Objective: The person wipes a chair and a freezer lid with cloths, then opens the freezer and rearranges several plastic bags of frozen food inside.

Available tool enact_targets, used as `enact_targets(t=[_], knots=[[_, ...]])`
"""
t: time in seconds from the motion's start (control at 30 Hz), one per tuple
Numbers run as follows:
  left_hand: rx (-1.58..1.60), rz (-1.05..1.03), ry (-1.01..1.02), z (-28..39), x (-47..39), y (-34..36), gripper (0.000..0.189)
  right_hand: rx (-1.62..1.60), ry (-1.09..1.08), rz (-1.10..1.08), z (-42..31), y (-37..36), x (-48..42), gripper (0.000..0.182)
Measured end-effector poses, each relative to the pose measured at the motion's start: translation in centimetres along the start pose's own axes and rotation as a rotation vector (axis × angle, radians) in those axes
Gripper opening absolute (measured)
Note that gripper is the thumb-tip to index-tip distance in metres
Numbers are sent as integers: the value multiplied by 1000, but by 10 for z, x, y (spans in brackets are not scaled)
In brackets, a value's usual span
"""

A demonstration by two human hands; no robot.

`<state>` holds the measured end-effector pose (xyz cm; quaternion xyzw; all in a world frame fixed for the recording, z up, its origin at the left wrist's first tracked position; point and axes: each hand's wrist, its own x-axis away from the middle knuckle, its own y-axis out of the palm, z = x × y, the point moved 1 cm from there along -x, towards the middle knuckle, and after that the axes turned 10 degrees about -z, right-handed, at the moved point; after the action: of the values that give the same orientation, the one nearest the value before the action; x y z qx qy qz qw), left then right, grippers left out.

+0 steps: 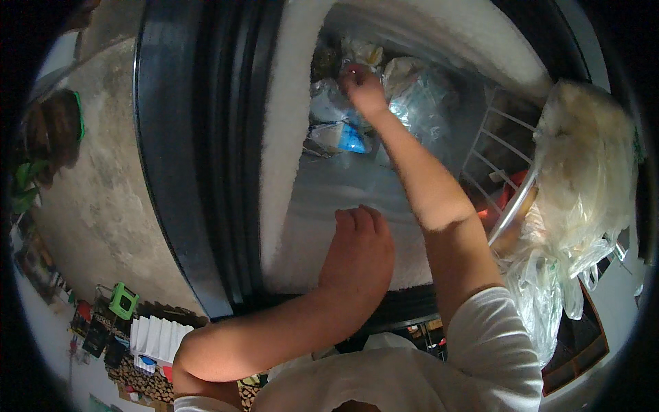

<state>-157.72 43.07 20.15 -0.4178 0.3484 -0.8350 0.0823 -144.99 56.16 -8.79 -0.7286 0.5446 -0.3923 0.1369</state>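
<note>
A chest freezer lies before me, with thick frost on its inner wall (288, 129). My right hand (364, 91) reaches deep inside, its fingers curled among bagged goods; whether it grips one is hidden. Left of that hand is a clear plastic bag (327, 98), and below it a clear packet with a blue patch (351, 138). A larger clear plastic bag (419, 98) sits to its right. My left hand (360, 247) hovers over the near part of the freezer, back upward, fingers forward and slightly bent. Nothing shows in it, though its palm is hidden.
A white wire basket (502, 149) holding red-wrapped goods hangs at the freezer's right side. Full plastic bags (582, 170) bulge beside it at the rim. The dark freezer edge (206, 129) runs along the left. Beyond lie a concrete floor (108, 180) and a green device (123, 301).
</note>
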Motion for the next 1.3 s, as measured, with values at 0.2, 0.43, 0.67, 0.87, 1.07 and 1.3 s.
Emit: enact_targets(t=[0.2, 0.43, 0.67, 0.87, 1.07, 1.3], knots=[[25, -21, -4, 2, -3, -3, 35, 226, 134, 124, 102, -29, -75, 50], [56, 4, -81, 0, -4, -2, 36, -35, 113, 56, 82, -8, -98, 90], [31, -1, -54, 2, -5, -7, 36, 247, 311, 67, 107, -4, -108, 90], [5, 25, -74, 0, -7, -5, 35, 348, 173, -2, 110, 4, -72, 78], [-3, 11, -50, -1, -2, -6, 39, 1063, 72, 270, 89, -32, 11, 74], [-18, 21, -14, 0, 2, -6, 40, 366, 779, 187, 136, -67, 63, 77]])
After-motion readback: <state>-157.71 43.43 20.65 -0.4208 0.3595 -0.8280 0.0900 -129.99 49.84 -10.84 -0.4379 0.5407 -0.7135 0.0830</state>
